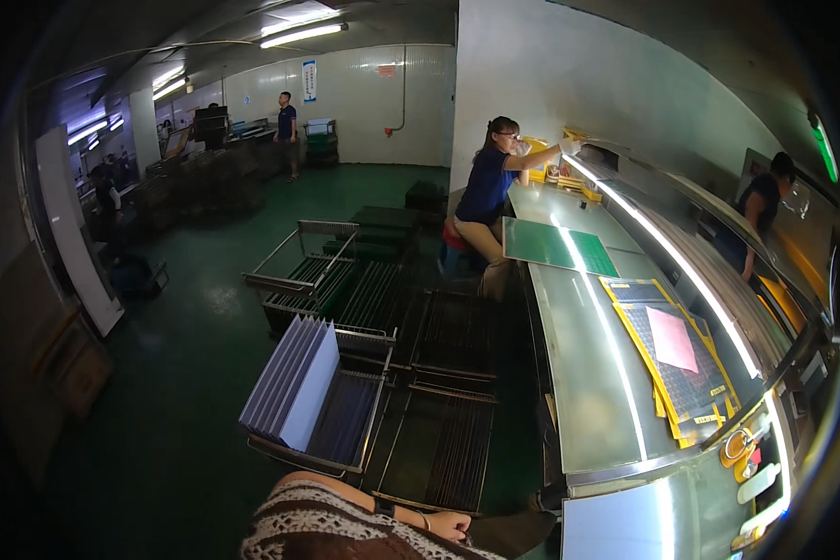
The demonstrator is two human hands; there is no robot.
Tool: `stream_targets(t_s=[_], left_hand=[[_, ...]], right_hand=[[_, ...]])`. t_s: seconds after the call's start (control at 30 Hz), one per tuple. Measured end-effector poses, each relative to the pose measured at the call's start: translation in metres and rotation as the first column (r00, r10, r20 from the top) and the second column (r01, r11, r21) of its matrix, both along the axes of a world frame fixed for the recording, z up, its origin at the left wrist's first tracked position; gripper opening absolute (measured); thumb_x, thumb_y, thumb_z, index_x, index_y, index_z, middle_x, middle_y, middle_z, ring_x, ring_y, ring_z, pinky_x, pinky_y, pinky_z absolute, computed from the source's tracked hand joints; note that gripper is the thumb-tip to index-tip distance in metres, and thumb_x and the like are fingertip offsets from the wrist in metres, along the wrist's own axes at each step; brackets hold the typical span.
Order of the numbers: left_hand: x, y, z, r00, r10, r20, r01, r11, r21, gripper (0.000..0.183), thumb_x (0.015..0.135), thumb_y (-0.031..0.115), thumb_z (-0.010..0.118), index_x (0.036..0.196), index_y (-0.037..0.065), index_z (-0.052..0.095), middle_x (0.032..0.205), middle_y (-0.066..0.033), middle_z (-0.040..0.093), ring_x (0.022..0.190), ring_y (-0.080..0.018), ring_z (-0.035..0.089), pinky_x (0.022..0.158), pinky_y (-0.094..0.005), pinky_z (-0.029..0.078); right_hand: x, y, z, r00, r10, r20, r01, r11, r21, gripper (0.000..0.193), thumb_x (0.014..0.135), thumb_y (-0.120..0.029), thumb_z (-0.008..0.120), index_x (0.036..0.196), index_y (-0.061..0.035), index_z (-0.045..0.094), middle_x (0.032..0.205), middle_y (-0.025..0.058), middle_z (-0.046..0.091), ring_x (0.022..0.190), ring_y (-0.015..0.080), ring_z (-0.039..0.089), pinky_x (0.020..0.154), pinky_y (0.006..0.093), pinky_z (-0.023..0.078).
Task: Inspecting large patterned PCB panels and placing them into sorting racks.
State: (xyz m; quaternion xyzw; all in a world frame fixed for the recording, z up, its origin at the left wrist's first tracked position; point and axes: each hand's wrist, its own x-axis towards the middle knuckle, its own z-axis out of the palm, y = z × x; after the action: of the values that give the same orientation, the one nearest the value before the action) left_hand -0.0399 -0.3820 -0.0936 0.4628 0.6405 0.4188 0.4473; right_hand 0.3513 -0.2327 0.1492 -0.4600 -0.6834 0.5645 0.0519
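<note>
My left hand (448,525) rests low in the picture, near my dark-clothed leg (513,531). Its fingers are curled in, and nothing shows in them. A dark band (384,507) circles that wrist. My right hand is out of view. To the right of my left hand, a pale blue-white panel (616,527) lies flat on the near end of the workbench (588,392). Beyond my forearm stands a wire rack (378,392) with several upright white panels (294,383) at its left side.
Dark slotted racks (434,448) stand on the floor beside the bench. On it lie a green board (560,245), yellow-edged dark sheets (672,359) with a pink sheet (672,339), and bottles (759,483). A gloved co-worker (495,191) sits farther along under a strip light (663,261).
</note>
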Motion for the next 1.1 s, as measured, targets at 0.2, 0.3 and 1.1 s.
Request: stream_targets(t_s=[0.2, 0.3, 1.1], left_hand=[[0.009, 0.043, -0.045, 0.987, -0.039, -0.154, 0.054, 0.994, 0.091, 0.018, 0.074, 0.016, 0.061, 0.079, 0.004, 0.048, 0.068, -0.0122, 0.052, 0.064, -0.0264, 0.051, 0.058, -0.0379, 0.040], [0.027, 0.063, -0.041, 0.958, -0.180, -0.225, 0.207, 0.973, 0.103, 0.018, 0.075, 0.019, 0.062, 0.076, 0.003, 0.053, 0.069, -0.0141, 0.057, 0.064, -0.0269, 0.055, 0.057, -0.0379, 0.041], [-0.045, -0.114, 0.004, 0.900, -0.188, 0.393, 0.297, 0.924, -0.240, 0.043, 0.084, 0.047, 0.057, 0.066, 0.008, 0.054, 0.057, 0.0031, 0.040, 0.059, -0.0066, 0.037, 0.052, -0.0276, 0.033]], right_hand=[[0.001, -0.002, -0.001, 1.000, 0.002, 0.001, -0.002, 1.000, 0.011, 0.024, 0.087, -0.012, 0.052, 0.106, 0.0014, 0.056, 0.092, 0.0102, 0.062, 0.077, 0.0143, 0.055, 0.063, 0.0258, 0.045], [0.002, -0.006, -0.003, 1.000, -0.006, -0.005, 0.006, 1.000, 0.014, 0.024, 0.087, -0.012, 0.052, 0.107, 0.0013, 0.055, 0.093, 0.0103, 0.062, 0.078, 0.0143, 0.055, 0.064, 0.0257, 0.045], [0.039, -0.029, -0.046, 0.976, -0.055, -0.212, 0.034, 0.995, -0.098, 0.030, 0.088, -0.011, 0.052, 0.115, 0.0005, 0.052, 0.100, 0.0109, 0.062, 0.084, 0.0146, 0.056, 0.068, 0.0252, 0.046]])
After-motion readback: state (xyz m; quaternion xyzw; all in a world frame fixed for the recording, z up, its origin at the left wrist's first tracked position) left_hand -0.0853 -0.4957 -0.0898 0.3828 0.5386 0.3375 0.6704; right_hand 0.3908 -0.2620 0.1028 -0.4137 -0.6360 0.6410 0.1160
